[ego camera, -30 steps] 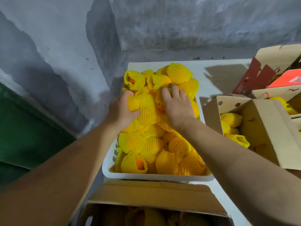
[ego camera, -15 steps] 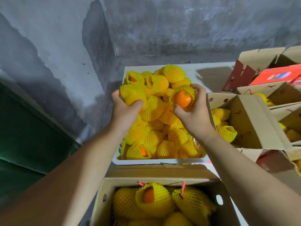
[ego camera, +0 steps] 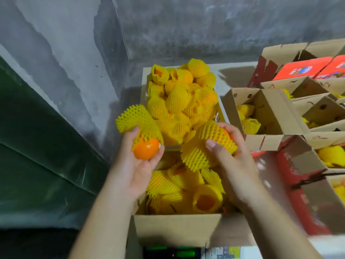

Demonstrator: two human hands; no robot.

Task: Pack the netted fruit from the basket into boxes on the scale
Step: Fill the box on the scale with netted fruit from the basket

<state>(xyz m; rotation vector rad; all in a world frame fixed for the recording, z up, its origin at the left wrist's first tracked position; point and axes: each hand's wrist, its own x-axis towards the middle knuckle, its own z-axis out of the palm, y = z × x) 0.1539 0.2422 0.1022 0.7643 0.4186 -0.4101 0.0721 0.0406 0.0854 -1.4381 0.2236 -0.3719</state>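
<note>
My left hand (ego camera: 138, 165) grips an orange in a yellow foam net (ego camera: 143, 139), the bare fruit showing at the bottom. My right hand (ego camera: 229, 146) grips a second netted orange (ego camera: 211, 144). Both fruits hang above the open cardboard box (ego camera: 177, 225) in front of me, which holds several netted oranges. Below that box the scale (ego camera: 171, 252) shows a dark panel with green lights. Behind the box, the white basket (ego camera: 223, 113) is heaped with netted fruit (ego camera: 183, 98).
More open cardboard boxes (ego camera: 268, 111) with netted fruit stand to the right, and red-lidded boxes (ego camera: 302, 68) lie behind them. A grey concrete wall rises at the back and left. A dark green surface (ego camera: 37, 146) lies at the left.
Both hands have lifted a netted orange each out of the basket and drawn them back over the near box. The view has tilted down, showing the box and scale.
</note>
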